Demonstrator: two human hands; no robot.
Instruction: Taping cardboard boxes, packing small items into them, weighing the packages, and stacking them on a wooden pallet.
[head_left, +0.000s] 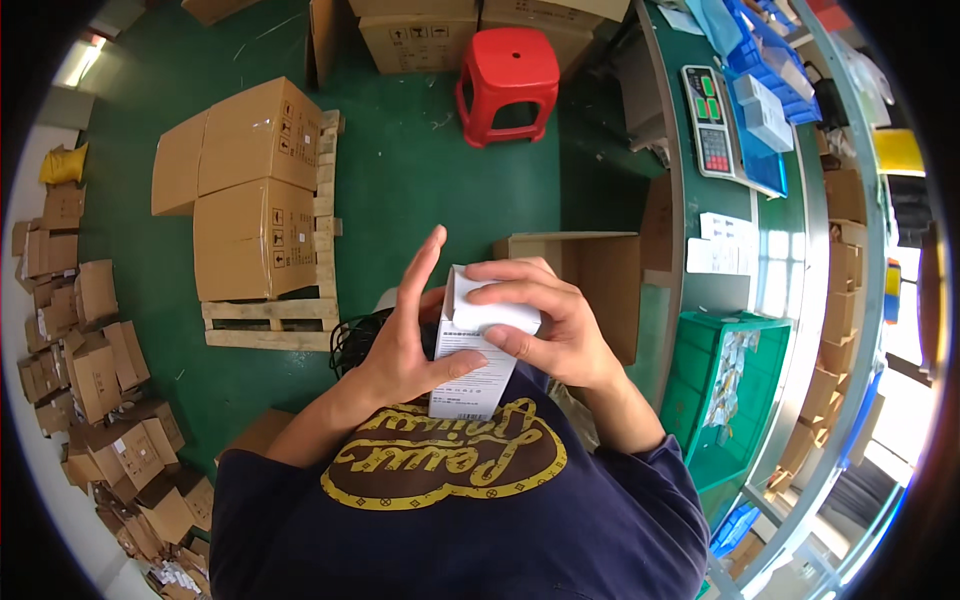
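Observation:
In front of my chest I hold a small white carton [462,385] upright, with fine print on its front. My left hand [400,345] grips its left side. The left thumb lies across the front and one finger points up, off the carton. At the carton's upper end, my right hand [560,325] closes on a white piece [490,315], thumb in front and fingers over the top. Whether this piece is the end flap or something set into the opening, I cannot tell. The carton's inside and some left fingers are hidden.
Beyond my hands stands an open cardboard box [590,255]. Large sealed boxes [255,240] sit on a wooden pallet [270,325] at left; a red stool [512,80] is ahead. On the right-hand bench are a scale [712,120], papers [722,245] and a green crate [690,400].

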